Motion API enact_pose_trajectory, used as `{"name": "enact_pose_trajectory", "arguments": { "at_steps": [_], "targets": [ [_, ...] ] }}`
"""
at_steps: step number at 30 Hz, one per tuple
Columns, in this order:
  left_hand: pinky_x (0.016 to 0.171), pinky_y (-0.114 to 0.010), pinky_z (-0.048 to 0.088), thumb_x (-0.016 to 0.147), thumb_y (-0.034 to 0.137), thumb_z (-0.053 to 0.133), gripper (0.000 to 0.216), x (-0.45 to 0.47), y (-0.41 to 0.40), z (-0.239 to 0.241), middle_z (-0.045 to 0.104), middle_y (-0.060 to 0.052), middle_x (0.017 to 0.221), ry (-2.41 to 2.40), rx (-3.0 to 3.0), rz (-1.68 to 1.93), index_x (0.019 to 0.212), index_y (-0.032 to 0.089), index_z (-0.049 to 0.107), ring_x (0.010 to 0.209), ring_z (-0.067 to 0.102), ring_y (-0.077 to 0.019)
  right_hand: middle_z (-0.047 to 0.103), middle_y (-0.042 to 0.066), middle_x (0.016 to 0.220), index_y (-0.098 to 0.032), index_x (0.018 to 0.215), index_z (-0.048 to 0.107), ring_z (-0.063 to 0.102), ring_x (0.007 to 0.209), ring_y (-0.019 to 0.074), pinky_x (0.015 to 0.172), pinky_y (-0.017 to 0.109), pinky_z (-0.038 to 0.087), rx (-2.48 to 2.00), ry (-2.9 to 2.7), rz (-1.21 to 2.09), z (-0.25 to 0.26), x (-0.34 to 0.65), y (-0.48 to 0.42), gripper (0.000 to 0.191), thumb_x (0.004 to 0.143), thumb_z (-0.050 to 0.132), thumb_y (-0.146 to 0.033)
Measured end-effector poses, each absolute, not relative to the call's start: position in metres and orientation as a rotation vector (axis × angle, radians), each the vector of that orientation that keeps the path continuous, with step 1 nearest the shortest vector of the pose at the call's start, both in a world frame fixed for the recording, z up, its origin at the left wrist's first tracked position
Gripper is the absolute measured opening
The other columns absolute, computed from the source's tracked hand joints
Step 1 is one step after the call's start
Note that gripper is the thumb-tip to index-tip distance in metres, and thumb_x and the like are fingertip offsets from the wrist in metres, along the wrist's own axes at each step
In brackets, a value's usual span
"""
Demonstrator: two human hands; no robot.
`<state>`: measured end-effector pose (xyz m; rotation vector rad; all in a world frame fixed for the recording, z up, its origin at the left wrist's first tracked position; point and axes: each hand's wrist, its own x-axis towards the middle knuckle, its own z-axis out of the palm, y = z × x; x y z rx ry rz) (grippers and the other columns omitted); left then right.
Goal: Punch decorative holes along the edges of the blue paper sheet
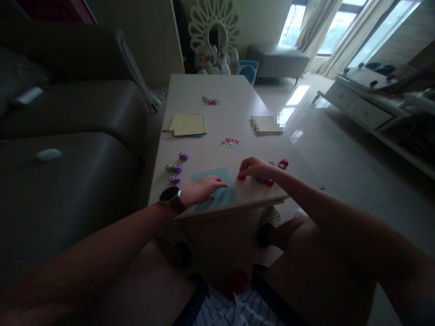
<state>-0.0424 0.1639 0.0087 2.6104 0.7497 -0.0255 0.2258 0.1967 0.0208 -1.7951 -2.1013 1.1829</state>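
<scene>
My left hand (203, 189) lies flat with fingers stretched out on a light blue paper sheet (222, 194) at the near edge of the white table (220, 117). A dark watch (171, 198) sits on that wrist. My right hand (255, 169) is curled over a small red paper punch (241, 176), fingers closed on it just right of the sheet. More small punches, red and purple (276, 172), lie under and beside that hand.
Three purple and green punches (176, 168) lie left of the sheet. A stack of yellow and blue paper (188, 124), two heaps of coloured paper bits (230, 143) (210, 101) and a blurred-out pad (267, 123) sit farther back. A dark sofa (68, 136) runs along the left.
</scene>
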Motion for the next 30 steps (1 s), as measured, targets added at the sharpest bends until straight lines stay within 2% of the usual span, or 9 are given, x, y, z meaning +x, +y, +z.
{"name": "enact_pose_trajectory", "arguments": {
  "at_steps": [5, 8, 11, 13, 18, 23, 26, 28, 30],
  "targets": [
    [0.1, -0.037, 0.047, 0.081, 0.011, 0.077, 0.053, -0.042, 0.168, 0.003, 0.058, -0.01, 0.137, 0.764, 2.652, -0.076, 0.131, 0.026, 0.066, 0.121, 0.058, -0.0264, 0.072, 0.006, 0.094, -0.019, 0.098, 0.073, 0.065, 0.082, 0.019, 0.073, 0.027, 0.047, -1.684, -2.419, 0.65, 0.009, 0.235, 0.191, 0.02, 0.078, 0.07, -0.021],
    [0.098, -0.037, 0.048, 0.079, 0.013, 0.08, 0.053, -0.042, 0.171, 0.002, 0.059, -0.009, 0.134, 0.738, 2.674, -0.063, 0.128, 0.027, 0.068, 0.118, 0.059, -0.0258, 0.072, 0.007, 0.097, -0.021, 0.093, 0.073, 0.065, 0.094, 0.0222, 0.083, 0.029, 0.046, -1.593, -2.627, 0.463, 0.007, 0.235, 0.188, 0.018, 0.077, 0.066, -0.017],
    [0.099, -0.037, 0.048, 0.077, 0.013, 0.081, 0.053, -0.042, 0.173, 0.005, 0.06, -0.009, 0.131, 0.703, 2.669, -0.081, 0.127, 0.026, 0.068, 0.117, 0.059, -0.026, 0.072, 0.008, 0.092, -0.021, 0.085, 0.071, 0.064, 0.097, 0.0259, 0.083, 0.032, 0.047, -1.676, -2.696, 0.372, 0.011, 0.238, 0.187, 0.013, 0.074, 0.065, -0.015],
    [0.099, -0.037, 0.048, 0.077, 0.012, 0.081, 0.053, -0.042, 0.174, 0.007, 0.06, -0.009, 0.131, 0.689, 2.659, -0.098, 0.127, 0.026, 0.068, 0.117, 0.059, -0.0257, 0.072, 0.008, 0.094, -0.021, 0.086, 0.071, 0.064, 0.099, 0.0266, 0.084, 0.033, 0.047, -1.7, -2.685, 0.393, 0.015, 0.24, 0.188, 0.015, 0.074, 0.065, -0.014],
    [0.099, -0.037, 0.048, 0.077, 0.011, 0.081, 0.054, -0.042, 0.174, 0.008, 0.059, -0.009, 0.131, 0.677, 2.654, -0.074, 0.126, 0.027, 0.068, 0.116, 0.059, -0.0256, 0.073, 0.006, 0.097, -0.019, 0.092, 0.068, 0.067, 0.089, 0.0204, 0.079, 0.028, 0.049, -1.736, -2.466, 0.598, 0.018, 0.244, 0.192, 0.02, 0.076, 0.06, -0.009],
    [0.101, -0.038, 0.048, 0.077, 0.011, 0.08, 0.054, -0.043, 0.173, 0.012, 0.06, -0.01, 0.131, 0.695, 2.637, -0.098, 0.127, 0.026, 0.068, 0.119, 0.058, -0.0268, 0.075, 0.005, 0.093, -0.021, 0.088, 0.07, 0.069, 0.086, 0.0215, 0.078, 0.031, 0.052, -1.724, -2.486, 0.708, 0.011, 0.246, 0.194, 0.02, 0.077, 0.06, -0.008],
    [0.101, -0.039, 0.048, 0.077, 0.01, 0.079, 0.055, -0.044, 0.173, 0.013, 0.059, -0.01, 0.133, 0.696, 2.624, -0.099, 0.128, 0.025, 0.067, 0.12, 0.058, -0.027, 0.074, 0.008, 0.116, -0.021, 0.11, 0.069, 0.068, 0.107, 0.0244, 0.096, 0.035, 0.051, -1.681, -2.445, 0.681, 0.007, 0.247, 0.197, 0.036, 0.079, 0.058, -0.007],
    [0.101, -0.039, 0.048, 0.077, 0.01, 0.078, 0.055, -0.045, 0.171, 0.014, 0.058, -0.011, 0.133, 0.703, 2.605, -0.072, 0.129, 0.023, 0.065, 0.12, 0.058, -0.0275, 0.065, 0.011, 0.135, -0.019, 0.13, 0.061, 0.06, 0.124, 0.0248, 0.108, 0.038, 0.045, -1.659, -2.368, 0.622, 0.006, 0.248, 0.199, 0.052, 0.08, 0.056, -0.005],
    [0.1, -0.039, 0.047, 0.079, 0.01, 0.076, 0.049, -0.041, 0.167, 0.018, 0.06, -0.011, 0.13, 0.701, 2.558, -0.013, 0.126, 0.019, 0.065, 0.118, 0.058, -0.0269, 0.061, 0.011, 0.141, -0.019, 0.136, 0.057, 0.057, 0.129, 0.0245, 0.111, 0.038, 0.042, -1.663, -2.311, 0.601, 0.007, 0.249, 0.201, 0.057, 0.081, 0.055, -0.006]
  ]
}}
